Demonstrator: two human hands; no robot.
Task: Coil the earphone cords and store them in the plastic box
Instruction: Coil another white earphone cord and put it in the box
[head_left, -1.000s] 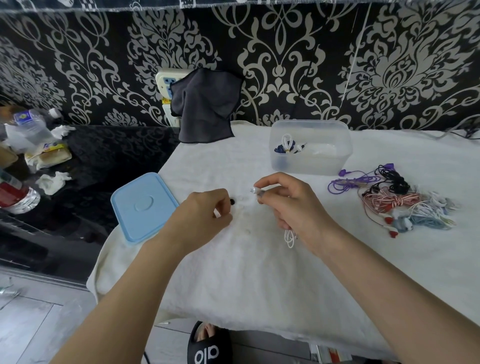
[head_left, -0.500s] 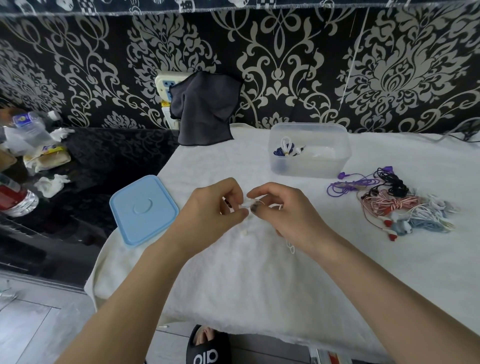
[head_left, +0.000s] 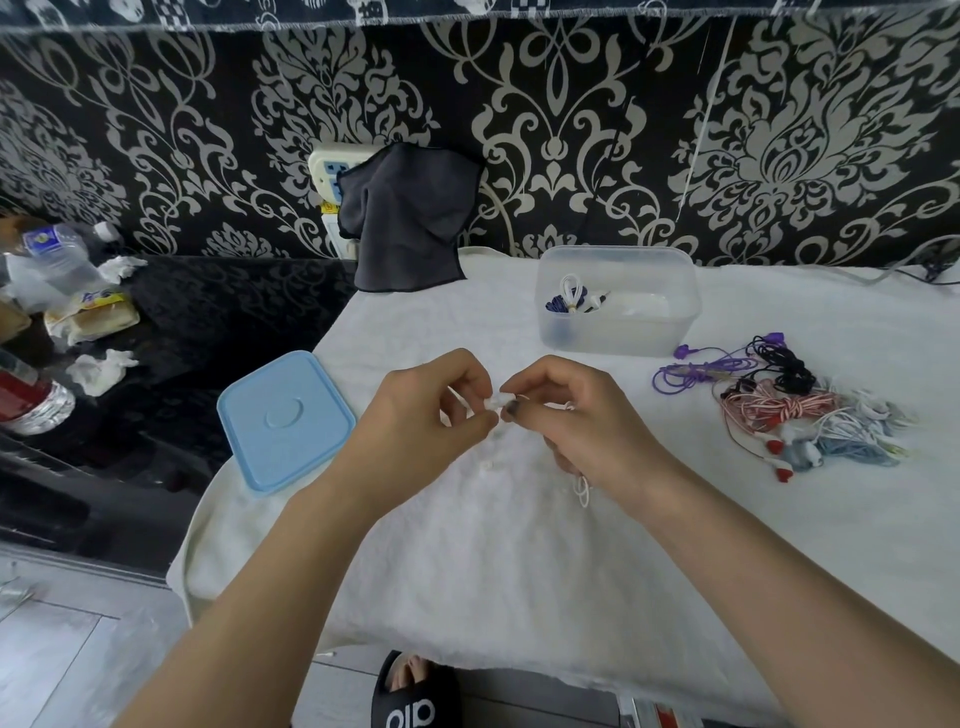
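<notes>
Illumination is soft, diffuse and moderately bright; no single source is identifiable. The white worktop (head_left: 519, 571) is nearly overexposed, with little surface texture resolved; shadows under the hands are faint and soft-edged. The dark glossy surface (head_left: 208, 322) at left carries dull reflections. Wide-angle distortion bends the wallpaper (head_left: 571, 104) and the frame edges; fine detail is slightly soft throughout; the forearms at the bottom appear stretched.

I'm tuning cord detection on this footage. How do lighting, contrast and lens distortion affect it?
Head view: soft even light, faint shadows; the thin white earphone cord below the right hand nearly vanishes against the white fluffy table cover; the wide lens bows the wall's top edge; the translucent plastic box blurs its contents.
</notes>
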